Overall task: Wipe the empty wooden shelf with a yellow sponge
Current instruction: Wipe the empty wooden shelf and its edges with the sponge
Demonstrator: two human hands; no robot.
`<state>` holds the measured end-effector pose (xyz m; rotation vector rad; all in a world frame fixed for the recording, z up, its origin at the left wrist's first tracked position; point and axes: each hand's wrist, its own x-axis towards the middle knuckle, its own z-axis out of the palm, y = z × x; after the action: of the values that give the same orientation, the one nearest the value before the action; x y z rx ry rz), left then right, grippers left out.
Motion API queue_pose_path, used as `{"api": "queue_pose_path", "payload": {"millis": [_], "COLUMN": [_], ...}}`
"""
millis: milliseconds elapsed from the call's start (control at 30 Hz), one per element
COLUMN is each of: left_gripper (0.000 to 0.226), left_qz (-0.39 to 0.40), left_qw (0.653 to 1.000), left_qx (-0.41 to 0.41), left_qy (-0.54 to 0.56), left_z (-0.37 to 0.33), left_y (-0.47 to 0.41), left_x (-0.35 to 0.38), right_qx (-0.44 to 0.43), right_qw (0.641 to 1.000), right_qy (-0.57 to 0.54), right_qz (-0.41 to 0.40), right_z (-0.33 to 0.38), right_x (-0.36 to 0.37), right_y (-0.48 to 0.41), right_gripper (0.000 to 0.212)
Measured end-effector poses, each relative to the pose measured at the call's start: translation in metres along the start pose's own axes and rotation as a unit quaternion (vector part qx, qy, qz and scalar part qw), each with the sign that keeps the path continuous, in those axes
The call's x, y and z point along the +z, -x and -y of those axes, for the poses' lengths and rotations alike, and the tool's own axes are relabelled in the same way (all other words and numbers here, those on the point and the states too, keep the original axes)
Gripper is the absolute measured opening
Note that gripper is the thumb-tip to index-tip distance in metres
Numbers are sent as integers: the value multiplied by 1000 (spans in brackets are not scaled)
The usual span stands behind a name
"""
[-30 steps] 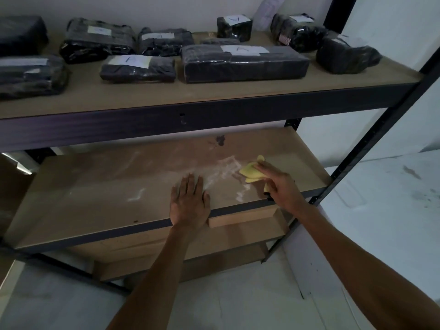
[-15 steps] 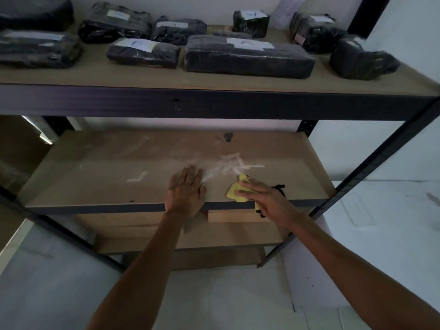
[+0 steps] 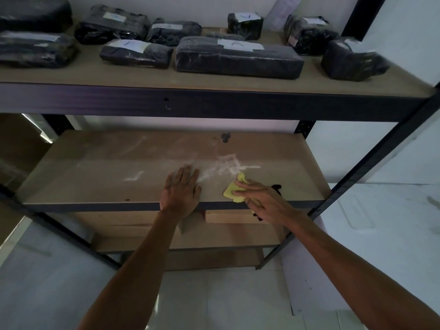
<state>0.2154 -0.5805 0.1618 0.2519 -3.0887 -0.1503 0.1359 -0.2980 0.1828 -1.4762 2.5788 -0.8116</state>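
Head camera view, looking forward and down at a dark metal rack with wooden boards. Compared with half a second ago, the right hand [image 3: 259, 198] and its yellow sponge [image 3: 234, 190] sit in almost the same spot near the front edge; 1 second ago the sponge was further right and deeper on the board. The left hand [image 3: 181, 191] has stayed flat on the board, fingers spread and grasping nothing, its heel over the dark front rail.

The right hand presses the sponge down with extended fingers, gripping it against the wood. The sponge lies on the wooden shelf [image 3: 95, 170], just right of centre, close to the front edge and touching the lower end of a white smear [image 3: 226, 165]. A fainter white mark [image 3: 133, 177] lies left of the left hand, and a dark stain [image 3: 223, 138] sits near the back edge. Most of the board to the left and behind the hands is open surface. A slanted black upright [image 3: 371, 167] bounds the right side.

Above, the upper shelf [image 3: 95, 72] holds about 10 dark wrapped packages [image 3: 238, 57], most with white labels, spread across its width. Below, a lower board [image 3: 190, 236] carries pale wooden planks [image 3: 228, 216].
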Motion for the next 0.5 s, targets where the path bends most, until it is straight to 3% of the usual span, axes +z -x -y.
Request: {"api": "queue_pose_path", "payload": {"millis": [333,500], "left_gripper": [77,79], "left_qz": [-14,-6], "left_qw": [1000,1000], "left_qx": [3,6], "left_qy": [4,7], "left_z": [-1,-1], "left_y": [0,0], "left_x": [-1,-2], "right_qx": [37,89], "right_qw": [995,981], "right_qy": [-70,-103], "right_qz": [-64,-141], "right_z": [1,2], "right_x": [3,-4], "right_y": [-21,-35], "right_gripper": [28,27]}}
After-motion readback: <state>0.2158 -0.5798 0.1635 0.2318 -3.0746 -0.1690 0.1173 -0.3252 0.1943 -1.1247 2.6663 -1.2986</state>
